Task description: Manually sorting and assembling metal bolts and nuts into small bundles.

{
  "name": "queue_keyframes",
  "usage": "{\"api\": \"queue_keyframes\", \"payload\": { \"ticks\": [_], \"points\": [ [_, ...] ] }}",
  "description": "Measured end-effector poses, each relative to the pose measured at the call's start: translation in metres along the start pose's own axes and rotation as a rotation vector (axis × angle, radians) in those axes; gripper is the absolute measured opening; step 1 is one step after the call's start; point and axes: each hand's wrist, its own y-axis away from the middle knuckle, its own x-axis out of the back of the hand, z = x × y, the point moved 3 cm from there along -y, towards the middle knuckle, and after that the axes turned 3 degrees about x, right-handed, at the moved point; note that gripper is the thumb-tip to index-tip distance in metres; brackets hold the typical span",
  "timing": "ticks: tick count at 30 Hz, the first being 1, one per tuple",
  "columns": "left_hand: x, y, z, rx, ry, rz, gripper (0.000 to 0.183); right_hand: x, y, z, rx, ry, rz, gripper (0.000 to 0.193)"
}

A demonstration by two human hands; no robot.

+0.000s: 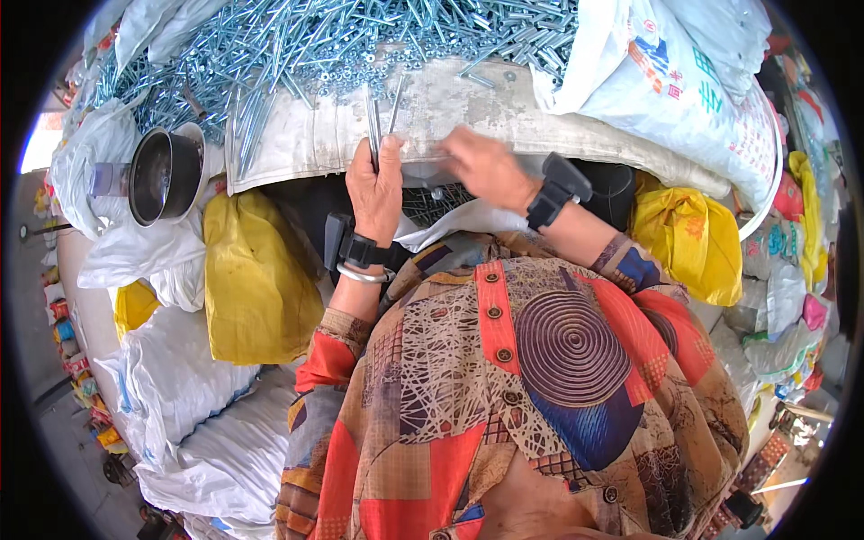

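My left hand [373, 191] is closed around slim silvery metal rods [373, 121], which stick up between thumb and fingers over the front of a worn, pale padded cloth [315, 135]. To its right, my right hand [486, 166] is smeared by motion above the cloth's front edge, so whether it holds anything is unclear. Beyond both hands spreads a heap of long metal rods [297, 45], with small nuts [369, 67] loose at its near side. Short metal sleeves [531, 40] lie at the heap's right.
A dark round pot [166, 175] sits tilted at the left. Yellow bags hang on the left [256, 279] and right [688, 238] of me. A large white printed sack [670, 81] stands at the far right. White sacks [216, 423] lie at the lower left. More dark rods [430, 205] show below the cloth's edge.
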Motion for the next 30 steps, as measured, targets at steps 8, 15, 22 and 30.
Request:
{"api": "queue_keyframes", "payload": {
  "ticks": [8, 15, 22, 30],
  "points": [
    [-0.006, 0.003, -0.010, 0.048, 0.121, -0.002, 0.028, 0.050, -0.039, 0.086, 0.009, 0.586, 0.010, 0.017],
    [-0.001, 0.002, -0.030, 0.067, 0.075, -0.027, 0.031, 0.044, -0.040, 0.106, -0.175, 0.232, 0.063, 0.020],
    [-0.004, 0.014, -0.013, 0.189, 0.228, -0.098, 0.029, 0.061, -0.050, 0.050, -0.339, -0.617, -0.069, 0.018],
    [0.001, 0.011, -0.004, -0.007, -0.010, -0.131, 0.030, 0.064, -0.050, 0.039, -0.248, -0.628, -0.183, 0.017]
  ]
}}
